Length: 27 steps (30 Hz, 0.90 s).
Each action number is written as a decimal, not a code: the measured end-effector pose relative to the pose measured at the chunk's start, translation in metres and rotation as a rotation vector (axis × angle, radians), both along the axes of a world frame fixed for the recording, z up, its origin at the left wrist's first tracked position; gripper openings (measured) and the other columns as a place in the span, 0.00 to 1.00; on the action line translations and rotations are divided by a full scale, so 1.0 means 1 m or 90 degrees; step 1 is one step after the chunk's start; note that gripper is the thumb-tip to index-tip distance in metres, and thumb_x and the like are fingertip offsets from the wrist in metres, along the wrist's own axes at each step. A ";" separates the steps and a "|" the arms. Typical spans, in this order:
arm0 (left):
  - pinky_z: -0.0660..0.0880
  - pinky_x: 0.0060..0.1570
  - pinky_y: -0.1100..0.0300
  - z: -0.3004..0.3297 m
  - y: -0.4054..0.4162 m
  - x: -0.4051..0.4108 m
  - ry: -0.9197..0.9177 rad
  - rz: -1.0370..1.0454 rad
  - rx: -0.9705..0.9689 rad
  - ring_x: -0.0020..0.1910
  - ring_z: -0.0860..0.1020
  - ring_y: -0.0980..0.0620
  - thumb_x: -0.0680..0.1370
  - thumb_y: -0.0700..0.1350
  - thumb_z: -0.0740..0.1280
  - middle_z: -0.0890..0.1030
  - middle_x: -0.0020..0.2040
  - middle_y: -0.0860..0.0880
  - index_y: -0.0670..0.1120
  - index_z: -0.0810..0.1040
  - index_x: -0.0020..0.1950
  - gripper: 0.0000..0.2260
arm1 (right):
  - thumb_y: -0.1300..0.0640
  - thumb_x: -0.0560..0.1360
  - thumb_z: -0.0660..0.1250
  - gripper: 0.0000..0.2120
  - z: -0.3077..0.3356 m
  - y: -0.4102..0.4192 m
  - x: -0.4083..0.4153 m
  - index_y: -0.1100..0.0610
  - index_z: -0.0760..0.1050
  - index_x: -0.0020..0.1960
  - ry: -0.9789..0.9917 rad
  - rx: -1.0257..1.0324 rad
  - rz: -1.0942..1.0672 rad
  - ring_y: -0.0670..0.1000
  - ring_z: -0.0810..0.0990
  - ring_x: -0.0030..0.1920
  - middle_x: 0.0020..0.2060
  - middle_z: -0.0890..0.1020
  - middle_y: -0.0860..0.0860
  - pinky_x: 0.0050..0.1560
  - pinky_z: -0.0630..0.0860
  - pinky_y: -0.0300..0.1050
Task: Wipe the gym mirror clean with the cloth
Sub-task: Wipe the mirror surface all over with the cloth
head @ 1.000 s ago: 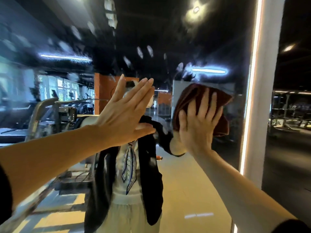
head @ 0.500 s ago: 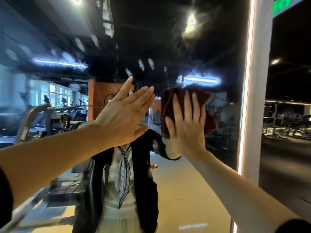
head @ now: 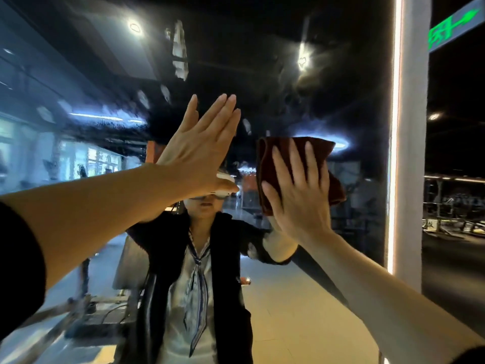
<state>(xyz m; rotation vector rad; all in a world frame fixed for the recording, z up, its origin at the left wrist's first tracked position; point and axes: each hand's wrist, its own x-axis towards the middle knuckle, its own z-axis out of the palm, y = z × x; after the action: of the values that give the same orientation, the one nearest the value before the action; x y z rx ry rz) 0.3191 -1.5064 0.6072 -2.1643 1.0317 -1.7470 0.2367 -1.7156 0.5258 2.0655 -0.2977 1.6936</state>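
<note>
Our right hand (head: 301,195), fingers straight, presses the dark red cloth (head: 296,151) flat against the smeared gym mirror (head: 262,74), while our left hand (head: 199,151) is raised beside it, open-fingered, holding nothing.

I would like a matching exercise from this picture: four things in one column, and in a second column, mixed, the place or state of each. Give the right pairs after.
Things:
1. dark red folded cloth
2. left hand
3. green lit sign
4. glowing white light strip

Place or state:
A. top right corner
B. raised, fingers straight, holds nothing
C. pressed flat to the large gym mirror under the right hand
D. runs down the mirror's right edge

Pairs: 1-C, 2-B, 3-A, 4-D
</note>
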 end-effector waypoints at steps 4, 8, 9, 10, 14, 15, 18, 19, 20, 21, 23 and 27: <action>0.34 0.75 0.37 0.010 -0.006 -0.001 0.017 0.043 0.018 0.77 0.30 0.41 0.67 0.79 0.55 0.28 0.77 0.38 0.38 0.25 0.73 0.61 | 0.39 0.83 0.43 0.32 0.042 -0.021 -0.009 0.55 0.54 0.81 -0.116 0.143 0.016 0.63 0.54 0.79 0.80 0.57 0.59 0.76 0.55 0.65; 0.35 0.75 0.38 0.015 -0.010 0.000 0.035 0.056 0.031 0.78 0.32 0.40 0.65 0.80 0.55 0.29 0.77 0.38 0.37 0.28 0.76 0.63 | 0.42 0.84 0.44 0.30 0.058 0.013 0.010 0.58 0.55 0.81 -0.146 0.137 0.050 0.62 0.53 0.80 0.79 0.58 0.60 0.78 0.51 0.63; 0.35 0.76 0.39 0.016 -0.010 0.000 0.029 0.062 0.036 0.78 0.33 0.40 0.64 0.81 0.54 0.30 0.78 0.38 0.37 0.28 0.76 0.63 | 0.43 0.85 0.44 0.29 0.049 0.018 0.013 0.57 0.55 0.81 -0.109 0.090 0.049 0.60 0.51 0.80 0.80 0.57 0.59 0.79 0.50 0.62; 0.35 0.76 0.39 0.016 -0.009 -0.001 0.023 0.067 0.040 0.79 0.33 0.41 0.64 0.81 0.52 0.30 0.78 0.38 0.37 0.28 0.76 0.63 | 0.42 0.85 0.43 0.29 0.037 0.020 0.014 0.56 0.54 0.81 -0.063 0.035 0.042 0.59 0.50 0.81 0.80 0.56 0.58 0.79 0.48 0.60; 0.34 0.76 0.40 0.017 -0.005 -0.004 0.005 0.082 0.055 0.79 0.34 0.41 0.64 0.81 0.48 0.31 0.78 0.38 0.38 0.29 0.76 0.61 | 0.39 0.84 0.44 0.29 0.033 -0.013 -0.007 0.50 0.53 0.81 0.043 -0.081 0.011 0.58 0.48 0.81 0.81 0.53 0.56 0.78 0.51 0.63; 0.34 0.76 0.40 0.017 -0.005 -0.004 0.007 0.080 0.058 0.79 0.34 0.41 0.64 0.81 0.49 0.31 0.78 0.38 0.38 0.28 0.76 0.61 | 0.37 0.83 0.45 0.29 0.043 -0.025 -0.012 0.47 0.53 0.81 0.008 -0.041 -0.007 0.60 0.47 0.81 0.81 0.52 0.55 0.77 0.50 0.66; 0.34 0.76 0.40 0.016 -0.007 -0.002 0.010 0.071 0.054 0.79 0.34 0.41 0.66 0.81 0.52 0.30 0.78 0.38 0.38 0.25 0.73 0.61 | 0.33 0.80 0.41 0.32 0.077 -0.034 -0.018 0.43 0.49 0.81 -0.114 0.185 -0.023 0.66 0.45 0.80 0.82 0.48 0.55 0.74 0.47 0.73; 0.33 0.75 0.40 0.015 -0.006 -0.002 0.010 0.064 0.050 0.78 0.33 0.41 0.66 0.80 0.53 0.30 0.78 0.39 0.38 0.25 0.72 0.60 | 0.34 0.80 0.40 0.33 0.081 -0.024 -0.013 0.44 0.48 0.82 -0.126 0.212 -0.020 0.66 0.45 0.80 0.82 0.48 0.55 0.74 0.48 0.74; 0.32 0.74 0.41 0.015 -0.006 -0.002 0.012 0.056 0.048 0.78 0.32 0.42 0.66 0.80 0.53 0.28 0.77 0.39 0.39 0.25 0.73 0.60 | 0.35 0.80 0.39 0.32 0.080 -0.012 -0.006 0.46 0.49 0.82 -0.123 0.197 -0.012 0.65 0.46 0.80 0.81 0.50 0.56 0.75 0.49 0.72; 0.31 0.74 0.40 0.015 -0.005 -0.002 0.014 0.048 0.046 0.78 0.32 0.42 0.66 0.81 0.53 0.27 0.76 0.40 0.39 0.25 0.74 0.60 | 0.37 0.82 0.41 0.31 0.074 0.001 0.001 0.47 0.51 0.82 -0.108 0.148 0.005 0.64 0.48 0.80 0.81 0.52 0.56 0.76 0.49 0.70; 0.31 0.74 0.38 0.015 -0.003 -0.003 0.014 0.038 0.041 0.79 0.33 0.43 0.65 0.81 0.51 0.27 0.76 0.41 0.40 0.28 0.76 0.61 | 0.40 0.84 0.44 0.28 0.057 0.015 0.011 0.48 0.55 0.81 -0.048 0.005 0.035 0.60 0.51 0.81 0.81 0.56 0.54 0.77 0.50 0.65; 0.35 0.74 0.33 0.024 0.010 -0.007 0.018 -0.048 0.014 0.80 0.46 0.45 0.62 0.80 0.50 0.46 0.82 0.44 0.42 0.41 0.81 0.59 | 0.35 0.82 0.46 0.30 0.067 -0.016 -0.008 0.46 0.56 0.81 0.009 -0.046 0.067 0.59 0.50 0.81 0.82 0.49 0.55 0.77 0.53 0.62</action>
<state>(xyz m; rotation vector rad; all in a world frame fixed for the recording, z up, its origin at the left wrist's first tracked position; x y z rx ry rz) 0.3117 -1.4964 0.6309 -2.1708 1.1485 -1.7331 0.2282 -1.7316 0.5923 2.0722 -0.1232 1.7234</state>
